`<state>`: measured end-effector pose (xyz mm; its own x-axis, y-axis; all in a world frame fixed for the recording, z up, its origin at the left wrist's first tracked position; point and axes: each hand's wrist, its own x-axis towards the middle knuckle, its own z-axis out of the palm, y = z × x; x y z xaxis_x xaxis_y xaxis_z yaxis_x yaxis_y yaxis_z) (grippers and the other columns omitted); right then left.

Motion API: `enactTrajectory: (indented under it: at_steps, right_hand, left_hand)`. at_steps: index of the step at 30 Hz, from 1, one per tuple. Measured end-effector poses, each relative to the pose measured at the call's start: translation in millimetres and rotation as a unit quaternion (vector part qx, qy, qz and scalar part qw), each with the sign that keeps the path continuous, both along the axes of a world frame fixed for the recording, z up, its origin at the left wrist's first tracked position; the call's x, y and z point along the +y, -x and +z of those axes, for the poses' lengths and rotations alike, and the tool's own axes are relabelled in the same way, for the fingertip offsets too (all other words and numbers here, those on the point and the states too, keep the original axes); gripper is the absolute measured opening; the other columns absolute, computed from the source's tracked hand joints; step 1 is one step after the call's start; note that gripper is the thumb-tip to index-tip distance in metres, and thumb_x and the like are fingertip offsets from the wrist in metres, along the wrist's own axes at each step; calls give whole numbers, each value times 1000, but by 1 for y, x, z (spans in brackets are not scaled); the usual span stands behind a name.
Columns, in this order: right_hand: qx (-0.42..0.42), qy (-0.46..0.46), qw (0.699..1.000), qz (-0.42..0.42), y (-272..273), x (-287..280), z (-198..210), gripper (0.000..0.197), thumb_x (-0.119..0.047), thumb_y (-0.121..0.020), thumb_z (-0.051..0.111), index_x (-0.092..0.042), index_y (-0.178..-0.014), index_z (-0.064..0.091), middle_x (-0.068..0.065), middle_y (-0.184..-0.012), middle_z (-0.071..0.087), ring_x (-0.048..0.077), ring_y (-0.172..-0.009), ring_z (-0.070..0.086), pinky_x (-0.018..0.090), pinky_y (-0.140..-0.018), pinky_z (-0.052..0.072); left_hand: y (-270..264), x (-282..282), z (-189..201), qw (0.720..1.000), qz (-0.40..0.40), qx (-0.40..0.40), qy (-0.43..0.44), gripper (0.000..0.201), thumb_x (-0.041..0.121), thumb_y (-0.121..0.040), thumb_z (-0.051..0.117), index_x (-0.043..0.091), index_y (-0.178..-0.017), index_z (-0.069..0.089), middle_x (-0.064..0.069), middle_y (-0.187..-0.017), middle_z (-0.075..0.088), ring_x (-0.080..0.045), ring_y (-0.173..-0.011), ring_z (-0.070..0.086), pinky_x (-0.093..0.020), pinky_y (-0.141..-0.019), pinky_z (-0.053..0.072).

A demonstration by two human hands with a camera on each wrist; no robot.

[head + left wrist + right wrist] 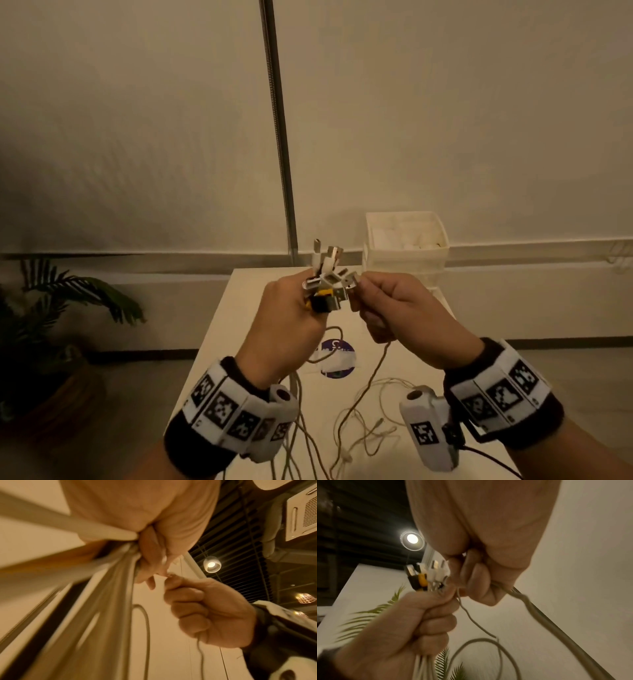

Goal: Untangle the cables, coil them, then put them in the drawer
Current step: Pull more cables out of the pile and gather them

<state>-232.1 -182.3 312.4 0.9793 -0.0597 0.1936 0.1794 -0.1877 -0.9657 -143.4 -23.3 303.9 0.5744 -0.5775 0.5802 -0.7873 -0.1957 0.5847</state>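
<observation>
Now your left hand grips the cables just below their bunched plugs at frame centre; your right hand pinches one plug, its cord trailing down-frame onto the desk.

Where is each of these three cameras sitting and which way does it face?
Head: worn on the head, looking forward and down at the table and drawer unit; both hands and wristbands show.
Left wrist: looks up along the left hand at blurred cables and the ceiling.
Right wrist: looks up along the right hand at the plug bundle.
Shared: each wrist view also shows the opposite hand; all show cables.
</observation>
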Motion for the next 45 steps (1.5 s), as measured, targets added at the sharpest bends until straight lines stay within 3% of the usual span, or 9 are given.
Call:
enactTrajectory:
  at_steps: [5,9,16,22,28,32,38,42,45]
  right_hand:
    - [-2,67,998,0,5,5,-2,34,-28,-100,44,-10,-77,62,2,-54,37,16,-49,31,25,-47,28]
    - [58,42,997,-32,25,-10,-23,41,-39,-93,45,-5,-73,58,-2,-52,38,12,-47,31,24,-46,29]
    - [78,70,992,-72,20,-6,-25,37,-27,-100,41,-10,-71,57,-5,-51,37,12,-46,30,27,-46,29]
    - [68,-43,996,-35,10,9,-8,42,-25,-101,40,-18,-64,58,-1,-52,33,11,-44,25,23,-44,24]
    - [32,-91,994,-42,18,-4,-4,35,-34,-92,45,-5,-77,57,4,-51,33,15,-44,25,25,-45,25]
    - [33,-59,997,-30,9,8,-6,37,-25,-102,39,-12,-72,57,-2,-50,36,10,-42,28,21,-44,28]
    - [54,-22,998,-20,14,9,-4,36,-25,-101,40,-3,-80,60,2,-52,36,10,-45,30,21,-45,28]
    - [101,-7,994,-31,30,-3,-19,36,-25,-100,41,-2,-79,58,1,-51,35,13,-45,27,24,-45,25]
    - [124,29,990,-67,34,-5,-31,35,-24,-100,41,-9,-74,59,4,-52,33,13,-45,29,23,-46,29]
  left_hand:
    - [-2,11,8,991,10,86,104,28,18,-93,64,40,-76,64,17,-57,61,-1,-49,54,-17,-54,41]
    - [-52,46,21,939,158,182,246,11,45,-84,68,34,-79,69,-14,-64,49,-59,-80,53,-53,-62,42]
    - [-14,26,17,991,64,-37,115,35,-4,-88,67,28,-101,68,21,-90,69,12,-80,63,-11,-73,49]
    - [14,-8,0,999,-34,-6,-3,27,-7,-83,57,15,-85,72,18,-71,64,2,-66,60,-15,-59,45]
    - [-16,20,6,998,3,64,10,48,-2,-93,58,38,-67,58,28,-50,56,12,-50,52,-13,-53,37]
    - [2,10,11,997,-72,24,10,35,2,-93,60,36,-93,66,26,-80,67,8,-77,63,-6,-69,43]
    - [-6,20,10,999,37,-8,9,40,-8,-86,54,30,-80,64,21,-76,63,11,-68,59,-7,-60,44]
    - [-51,54,20,965,197,106,134,18,19,-95,62,29,-80,63,-3,-80,68,-27,-78,65,-47,-73,53]
    - [-51,63,25,962,203,112,147,2,31,-90,64,29,-90,64,1,-85,68,-29,-90,66,-46,-79,51]
